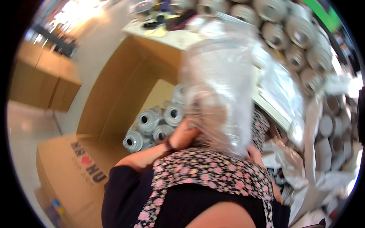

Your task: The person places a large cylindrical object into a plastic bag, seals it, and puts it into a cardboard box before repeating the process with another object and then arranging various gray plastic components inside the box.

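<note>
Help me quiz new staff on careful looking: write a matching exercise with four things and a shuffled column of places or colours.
Column one
1. Clear plastic bag
2. Plastic-wrapped spools
3. Apron
4. Dark wristband

Column two
A. Inside the open cardboard box
B. On the wrist of the left hand
C. Between the left hand and the right hand
D. Black with pink flowers

Pairs: 1-C, 2-A, 3-D, 4-B
</note>
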Demonstrator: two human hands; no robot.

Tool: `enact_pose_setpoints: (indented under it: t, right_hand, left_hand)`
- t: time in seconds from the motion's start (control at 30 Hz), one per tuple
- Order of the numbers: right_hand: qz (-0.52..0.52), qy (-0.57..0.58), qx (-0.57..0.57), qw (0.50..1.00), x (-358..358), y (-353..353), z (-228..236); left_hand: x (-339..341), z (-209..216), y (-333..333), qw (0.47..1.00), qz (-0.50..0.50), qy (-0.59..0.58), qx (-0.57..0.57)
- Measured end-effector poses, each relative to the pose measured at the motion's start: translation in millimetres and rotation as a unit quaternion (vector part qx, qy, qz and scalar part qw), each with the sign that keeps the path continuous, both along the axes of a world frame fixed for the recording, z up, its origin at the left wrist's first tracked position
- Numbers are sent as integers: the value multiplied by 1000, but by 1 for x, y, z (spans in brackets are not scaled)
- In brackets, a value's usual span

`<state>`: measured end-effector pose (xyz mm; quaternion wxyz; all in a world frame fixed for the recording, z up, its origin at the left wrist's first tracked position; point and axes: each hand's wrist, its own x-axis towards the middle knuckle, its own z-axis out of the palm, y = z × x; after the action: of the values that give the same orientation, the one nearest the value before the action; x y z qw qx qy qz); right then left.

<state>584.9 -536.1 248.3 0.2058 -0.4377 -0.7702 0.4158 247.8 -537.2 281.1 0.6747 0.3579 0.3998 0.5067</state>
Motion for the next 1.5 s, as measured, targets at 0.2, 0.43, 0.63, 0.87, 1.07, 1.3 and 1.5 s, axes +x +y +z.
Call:
enact_pose_setpoints:
  t: [0.2,0.43,0.63,0.87,1.07,1.3,1.5]
  right_hand:
    - [70,182,-154,969,-53,41,66]
    - [-96,127,-133,978,-32,115,65]
    - [-210,-168,5,963,43,99,6]
    - [-372,-254,-17,893,93,32,7]
    - [-349,-282,5,894,86,87,90]
    - [-552,64,318,768,116,278,226]
    - [-506,335,-66,792,166,328,193]
  left_hand:
    - [-83,63,30,970,145,-121,153]
    - [-292,112,-59,912,356,206,15]
    - [-310,-13,49,611,173,769,-66]
    - [-247,-251,148,439,-354,826,4]
    - [-247,-426,81,516,-394,756,-87]
    - [-205,-261,143,463,-426,775,-50]
    - [-195,-145,110,732,-45,680,4]
